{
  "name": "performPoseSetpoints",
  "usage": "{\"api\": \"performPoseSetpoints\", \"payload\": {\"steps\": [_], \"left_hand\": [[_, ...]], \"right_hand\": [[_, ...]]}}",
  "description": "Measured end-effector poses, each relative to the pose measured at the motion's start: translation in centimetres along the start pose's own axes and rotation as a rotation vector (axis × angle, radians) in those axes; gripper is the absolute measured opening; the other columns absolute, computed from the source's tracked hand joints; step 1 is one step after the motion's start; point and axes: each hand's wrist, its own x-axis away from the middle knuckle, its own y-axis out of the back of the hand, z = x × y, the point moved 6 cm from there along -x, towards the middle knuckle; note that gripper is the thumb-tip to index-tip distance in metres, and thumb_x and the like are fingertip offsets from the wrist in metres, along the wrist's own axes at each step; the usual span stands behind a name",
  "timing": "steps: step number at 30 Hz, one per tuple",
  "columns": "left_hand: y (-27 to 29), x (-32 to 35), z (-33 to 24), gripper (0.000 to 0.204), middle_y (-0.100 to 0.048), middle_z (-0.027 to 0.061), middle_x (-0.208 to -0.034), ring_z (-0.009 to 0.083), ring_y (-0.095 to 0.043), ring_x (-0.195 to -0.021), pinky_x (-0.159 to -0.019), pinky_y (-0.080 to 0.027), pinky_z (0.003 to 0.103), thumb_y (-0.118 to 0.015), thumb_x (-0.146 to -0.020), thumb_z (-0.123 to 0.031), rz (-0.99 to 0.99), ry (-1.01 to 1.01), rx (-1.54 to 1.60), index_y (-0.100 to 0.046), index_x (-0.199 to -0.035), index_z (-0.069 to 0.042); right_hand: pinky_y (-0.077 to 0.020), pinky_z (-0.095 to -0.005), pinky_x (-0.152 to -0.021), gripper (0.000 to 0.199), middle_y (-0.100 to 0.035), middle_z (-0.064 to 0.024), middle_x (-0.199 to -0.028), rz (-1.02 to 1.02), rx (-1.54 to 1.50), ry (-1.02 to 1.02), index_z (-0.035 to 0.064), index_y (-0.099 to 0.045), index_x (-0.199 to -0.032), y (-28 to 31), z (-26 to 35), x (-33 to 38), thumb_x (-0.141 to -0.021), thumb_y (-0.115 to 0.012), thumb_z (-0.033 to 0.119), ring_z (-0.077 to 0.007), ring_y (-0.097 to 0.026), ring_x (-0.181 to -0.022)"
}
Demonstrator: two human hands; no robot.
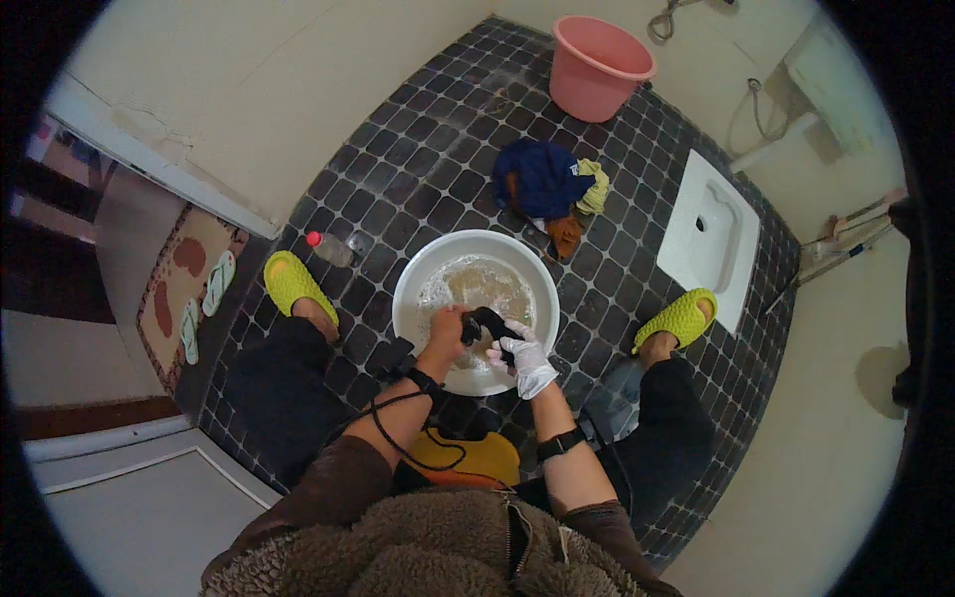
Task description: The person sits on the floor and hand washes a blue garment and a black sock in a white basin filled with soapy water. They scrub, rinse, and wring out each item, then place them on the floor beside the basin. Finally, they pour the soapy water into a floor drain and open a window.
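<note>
Both my hands are closed on a small black cloth (489, 319), its exact kind unclear, above a white round basin (408, 287). Cloudy, foamy water (477, 282) fills the lower part of the basin. My bare left hand (448, 330) grips the cloth's left end, with dark fabric bunched at the fingers. On my right hand (523, 360) is a thin whitish glove, and its fingers pinch the cloth's other side. The basin's near rim lies beneath my wrists. Black straps circle both forearms, and a dark cord loops from the left one.
Beyond the basin, a pile of navy, yellow and brown clothes (542, 181) lies on dark tiles. A pink bucket (599, 75) stands farther back. Left is a red-capped bottle (329, 249); right, a white squat toilet (711, 234). A yellow-orange stool (468, 458) shows below me.
</note>
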Motion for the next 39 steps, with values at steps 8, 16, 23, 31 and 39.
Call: {"api": "performPoseSetpoints", "payload": {"steps": [8, 16, 23, 31, 39], "left_hand": [[-9.6, 8.8, 1.1, 0.033, -0.058, 0.0115, -0.063, 0.0212, -0.055, -0.058, -0.056, -0.042, 0.035, -0.063, -0.075, -0.035, 0.125, -0.395, -1.083, -0.063, -0.070, -0.003], [-7.4, 7.4, -2.8, 0.025, -0.059, 0.0188, -0.069, 0.0344, -0.058, -0.064, -0.056, -0.044, 0.045, -0.050, -0.085, -0.027, -0.047, -0.769, -1.350, -0.062, -0.086, -0.004], [-6.6, 7.9, -1.3, 0.033, -0.059, 0.0167, -0.067, 0.0310, -0.053, -0.056, -0.057, -0.043, 0.040, -0.060, -0.081, -0.036, -0.108, -0.474, -1.182, -0.064, -0.081, -0.003], [-3.6, 4.5, -2.1, 0.037, -0.048, 0.0191, -0.104, 0.0362, -0.049, -0.099, -0.084, -0.042, 0.038, -0.057, -0.061, 0.002, 0.314, -0.339, -1.346, -0.057, -0.098, -0.001], [-10.8, 10.3, -0.6, 0.021, -0.057, 0.0142, -0.081, 0.0303, -0.056, -0.078, -0.069, -0.043, 0.040, -0.059, -0.076, -0.024, 0.285, -0.446, -1.329, -0.059, -0.079, -0.003]], "right_hand": [[-0.0490, -0.0334, -0.056, 0.038, -0.055, -0.0061, -0.094, 0.223, -0.507, -0.029, 0.0129, -0.041, -0.120, 1.5, -4.7, -5.3, -0.087, -0.052, 0.026, -0.0213, -0.055, -0.074], [-0.0444, -0.0334, -0.057, 0.028, -0.056, -0.0063, -0.088, 0.112, -0.201, 0.013, 0.0110, -0.052, -0.102, 0.5, -10.5, -9.5, -0.086, -0.052, 0.034, -0.0202, -0.054, -0.076], [-0.0457, -0.0387, -0.076, 0.041, -0.059, -0.0116, -0.098, 0.104, -0.085, 0.197, 0.0113, -0.058, -0.102, 3.4, -9.5, -11.7, -0.090, -0.039, 0.046, -0.0246, -0.056, -0.088], [-0.0481, -0.0298, -0.046, 0.021, -0.052, 0.0007, -0.068, -0.250, -0.075, 0.091, 0.0177, -0.052, -0.100, 4.7, -4.1, -9.2, -0.088, -0.052, 0.036, -0.0148, -0.055, -0.058], [-0.0451, -0.0294, -0.081, 0.032, -0.059, -0.0072, -0.099, 0.323, -0.653, 0.078, 0.0037, -0.057, -0.108, 0.2, -6.7, -10.2, -0.090, -0.049, 0.028, -0.0191, -0.054, -0.094]]}}
